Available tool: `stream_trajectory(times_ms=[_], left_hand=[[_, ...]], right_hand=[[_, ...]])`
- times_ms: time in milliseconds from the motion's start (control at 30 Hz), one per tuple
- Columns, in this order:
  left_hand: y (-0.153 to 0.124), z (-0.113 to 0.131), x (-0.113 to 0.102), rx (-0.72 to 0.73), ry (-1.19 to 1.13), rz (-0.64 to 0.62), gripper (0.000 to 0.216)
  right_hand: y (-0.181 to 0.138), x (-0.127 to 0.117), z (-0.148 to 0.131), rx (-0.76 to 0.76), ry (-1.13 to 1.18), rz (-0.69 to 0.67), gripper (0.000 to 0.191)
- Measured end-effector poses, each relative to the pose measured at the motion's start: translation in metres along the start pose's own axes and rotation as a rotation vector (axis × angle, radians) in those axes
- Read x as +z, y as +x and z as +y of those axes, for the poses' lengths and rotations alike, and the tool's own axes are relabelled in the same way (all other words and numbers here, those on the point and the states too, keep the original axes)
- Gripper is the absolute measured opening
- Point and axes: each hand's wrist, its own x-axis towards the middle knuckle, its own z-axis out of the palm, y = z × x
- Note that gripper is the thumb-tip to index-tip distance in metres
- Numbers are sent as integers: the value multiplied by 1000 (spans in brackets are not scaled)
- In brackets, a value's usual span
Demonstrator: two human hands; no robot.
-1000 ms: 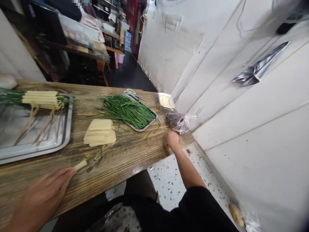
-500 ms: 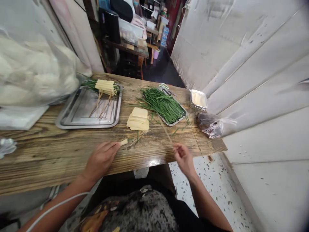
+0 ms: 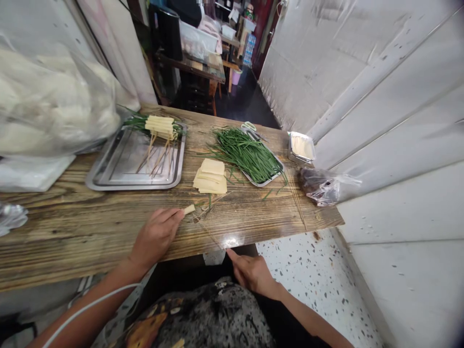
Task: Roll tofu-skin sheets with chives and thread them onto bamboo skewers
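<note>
My left hand (image 3: 157, 235) is closed around a pale yellow tofu-skin roll (image 3: 189, 209), with a bit of green chive poking from its end. Between the fingertips of my right hand (image 3: 250, 270), at the table's front edge, is a thin wooden skewer (image 3: 212, 236), its far tip pointing toward the roll. Beyond my left hand lies a stack of tofu-skin sheets (image 3: 210, 176). Green chives (image 3: 250, 154) are heaped on a small metal tray (image 3: 268, 183) farther right. Finished skewered rolls (image 3: 159, 126) rest across the far edge of a larger steel tray (image 3: 132, 187).
Loose skewers (image 3: 297, 203) lie at the right, beside a plastic bag with dark contents (image 3: 321, 186) and a foil-lined box (image 3: 301, 147). Scissors (image 3: 249, 126) sit behind the chives. A big clear bag of pale items (image 3: 54, 101) fills the left. A wall (image 3: 380, 121) borders the right.
My right hand has moved left and toward my body with the skewer, which now points up and left at the roll. My left hand keeps its grip, nearly in place.
</note>
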Motion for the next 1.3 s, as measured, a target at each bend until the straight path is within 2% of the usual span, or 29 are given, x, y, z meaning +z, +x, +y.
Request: stream_trajectory(times_ms=[200, 633, 833, 1000, 1300], left_hand=[[0, -1, -2, -32, -11, -55, 26], [4, 1, -3, 23, -16, -2, 25], [2, -1, -1, -42, -8, -75, 30], [4, -1, -2, -15, 2, -48, 28], [10, 3, -7, 32, -9, -20, 26]], right_hand=[[6, 7, -1, -14, -43, 43, 56], [6, 14, 1, -10, -31, 17, 58], [6, 15, 1, 22, -32, -2, 60], [7, 20, 1, 25, 6, 5, 60], [11, 26, 2, 22, -81, -39, 56]])
